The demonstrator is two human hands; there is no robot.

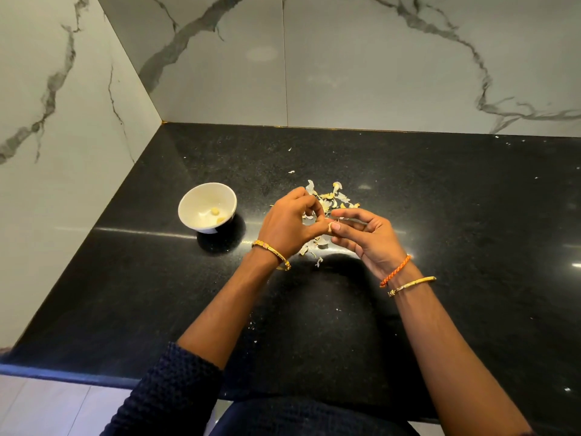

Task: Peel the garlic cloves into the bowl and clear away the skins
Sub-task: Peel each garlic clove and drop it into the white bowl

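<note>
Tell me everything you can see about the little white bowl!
The bowl is small, round and white, and looks like glazed ceramic, with what looks like a dark patch low on its outside. It stands upright on the black countertop, left of the left hand and the pile of garlic skins. Nothing but the counter touches it. Inside lie two pale yellow peeled garlic cloves near the bottom; the rest of the inside is bare.
</note>
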